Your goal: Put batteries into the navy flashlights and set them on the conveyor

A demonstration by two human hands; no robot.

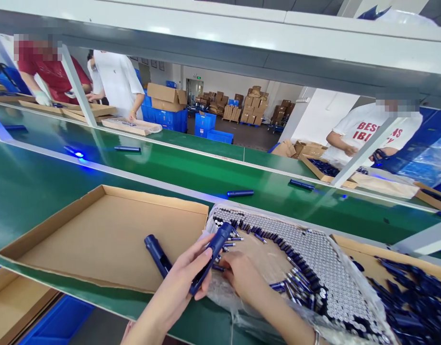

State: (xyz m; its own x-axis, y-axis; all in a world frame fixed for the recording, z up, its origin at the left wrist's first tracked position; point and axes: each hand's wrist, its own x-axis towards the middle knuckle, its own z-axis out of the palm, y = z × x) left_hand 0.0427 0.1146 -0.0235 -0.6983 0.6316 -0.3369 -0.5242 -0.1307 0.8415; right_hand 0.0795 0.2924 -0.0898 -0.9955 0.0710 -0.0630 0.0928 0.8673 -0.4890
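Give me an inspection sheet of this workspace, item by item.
Surface: green conveyor belt, with a cardboard tray on it.
Job's things: flashlight in the left hand; second flashlight in the tray; silver-topped cells on a plastic sheet.
Clutter: loose flashlights on the belt; dark blue parts in a carton at right.
Grippers: bare hands; the left grips the flashlight; the right hand rests beside the cells, grip unclear.
Cables: nothing seen.
Surroundings: co-workers beyond the belt, blue crates, stacked cartons.
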